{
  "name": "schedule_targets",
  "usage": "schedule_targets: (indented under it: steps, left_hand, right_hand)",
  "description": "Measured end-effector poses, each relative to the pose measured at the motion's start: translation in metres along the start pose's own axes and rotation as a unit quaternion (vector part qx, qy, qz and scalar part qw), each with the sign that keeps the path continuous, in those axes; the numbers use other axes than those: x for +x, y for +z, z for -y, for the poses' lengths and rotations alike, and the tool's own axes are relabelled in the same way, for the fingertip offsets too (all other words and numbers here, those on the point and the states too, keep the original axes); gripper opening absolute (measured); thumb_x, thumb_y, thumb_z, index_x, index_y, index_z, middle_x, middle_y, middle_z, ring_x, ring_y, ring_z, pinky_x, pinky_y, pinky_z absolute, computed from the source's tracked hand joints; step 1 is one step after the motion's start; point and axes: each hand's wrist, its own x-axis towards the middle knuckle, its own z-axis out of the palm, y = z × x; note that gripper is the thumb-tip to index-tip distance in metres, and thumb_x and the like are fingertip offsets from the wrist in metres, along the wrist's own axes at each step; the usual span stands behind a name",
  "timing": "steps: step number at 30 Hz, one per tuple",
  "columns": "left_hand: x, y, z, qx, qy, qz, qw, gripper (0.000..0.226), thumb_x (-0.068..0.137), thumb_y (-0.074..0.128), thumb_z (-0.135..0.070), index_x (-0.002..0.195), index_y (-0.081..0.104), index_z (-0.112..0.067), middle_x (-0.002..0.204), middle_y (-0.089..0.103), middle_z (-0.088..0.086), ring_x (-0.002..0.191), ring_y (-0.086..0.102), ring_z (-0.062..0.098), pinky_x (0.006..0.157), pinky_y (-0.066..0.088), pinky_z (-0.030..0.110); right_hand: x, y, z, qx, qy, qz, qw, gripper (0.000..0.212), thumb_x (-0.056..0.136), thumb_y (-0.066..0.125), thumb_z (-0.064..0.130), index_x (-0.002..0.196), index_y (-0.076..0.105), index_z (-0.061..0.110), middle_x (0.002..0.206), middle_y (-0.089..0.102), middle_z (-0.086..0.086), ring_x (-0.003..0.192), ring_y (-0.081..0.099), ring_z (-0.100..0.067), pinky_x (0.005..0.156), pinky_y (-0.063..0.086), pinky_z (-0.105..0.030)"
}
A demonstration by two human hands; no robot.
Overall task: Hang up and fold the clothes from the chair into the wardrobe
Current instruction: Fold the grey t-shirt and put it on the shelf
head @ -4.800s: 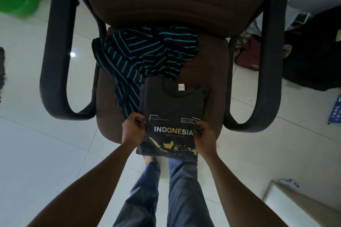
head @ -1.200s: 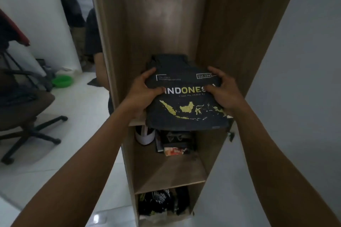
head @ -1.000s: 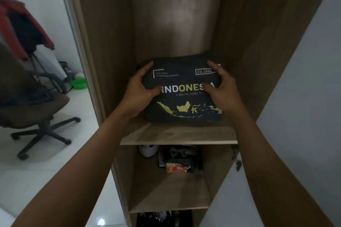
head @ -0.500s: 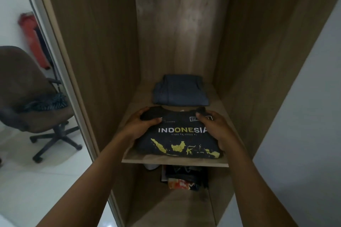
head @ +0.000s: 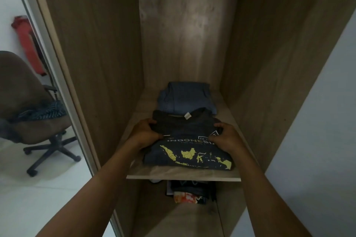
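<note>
Item: folded dark T-shirt [head: 187, 146], yellow map print uppermost. Lying flat on the wardrobe shelf [head: 183, 176], front half. Long axis from 6 to 12 o'clock, collar and white label at 12, hem at 6, just inside the shelf's front lip.

Left hand [head: 146, 133]: at 9 to 10 o'clock of the shirt, fingers [head: 152, 122] curled over the collar-side corner, pinching the cloth.

Right hand [head: 225, 136]: at 2 to 3 o'clock, fingers [head: 218, 126] curled likewise, clamped on the opposite corner. Both hands about equally near, one to each side, both forearms entering from 6.

Neighbour: folded blue garment [head: 185, 100] at 12 o'clock of the shirt, against the back of the wardrobe [head: 96, 44]. Collar edge touching or slightly overlapping it; not clear which.

Below the shelf: dark and orange folded items [head: 189, 192].

Outside, at 9 o'clock of the wardrobe: brown chair [head: 28, 121], striped garment [head: 41, 112] on its seat.

Judgement: placing step nearly done. Little room left toward 12, so likely only a letting-go and a withdrawal toward 6. Risk: hem dragged over the lip if the fingers catch. Striped garment not yet put away.
</note>
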Motion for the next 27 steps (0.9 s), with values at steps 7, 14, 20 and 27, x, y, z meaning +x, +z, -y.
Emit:
schedule_targets:
  steps: [7,14,20,27]
  left_hand:
    - [0.015,0.011,0.0,-0.015,0.071,0.011,0.997,0.085,0.063,0.09,-0.024,0.139,0.051,-0.032,0.147,0.047,0.003,0.133,0.048,0.024,0.112,0.041,0.039]
    - [0.025,0.007,-0.004,0.037,0.004,-0.008,0.999,0.11,0.045,0.079,-0.064,0.143,0.046,-0.028,0.143,0.053,0.0,0.127,0.053,0.026,0.107,0.044,0.045]
    - [0.048,0.011,-0.029,-0.109,-0.072,-0.025,0.991,0.064,0.086,0.076,-0.032,0.136,0.049,-0.005,0.133,0.056,0.011,0.115,0.059,0.03,0.093,0.049,0.034]
    - [0.06,0.014,-0.016,0.001,-0.047,-0.11,0.993,0.049,0.089,0.071,-0.026,0.132,0.049,-0.016,0.13,0.059,0.012,0.115,0.057,0.033,0.103,0.044,0.048]
  right_hand:
    - [0.0,-0.001,-0.007,0.0,-0.037,-0.012,0.999,0.074,0.073,0.079,-0.003,0.14,0.052,0.012,0.14,0.055,-0.007,0.119,0.055,-0.019,0.097,0.042,-0.022]
    - [0.013,-0.002,0.007,0.029,0.029,-0.062,0.997,0.074,0.084,0.078,0.035,0.145,0.045,0.009,0.141,0.055,-0.01,0.122,0.057,-0.026,0.092,0.038,-0.02]
    - [0.049,0.008,0.018,0.017,0.04,-0.069,0.997,0.016,0.087,0.073,0.018,0.092,0.06,0.012,0.093,0.066,-0.007,0.08,0.061,-0.019,0.077,0.055,-0.033]
    - [0.068,0.004,-0.009,-0.117,0.043,-0.084,0.989,0.01,0.089,0.065,0.029,0.084,0.059,0.023,0.102,0.068,-0.008,0.089,0.063,-0.027,0.083,0.053,-0.038]
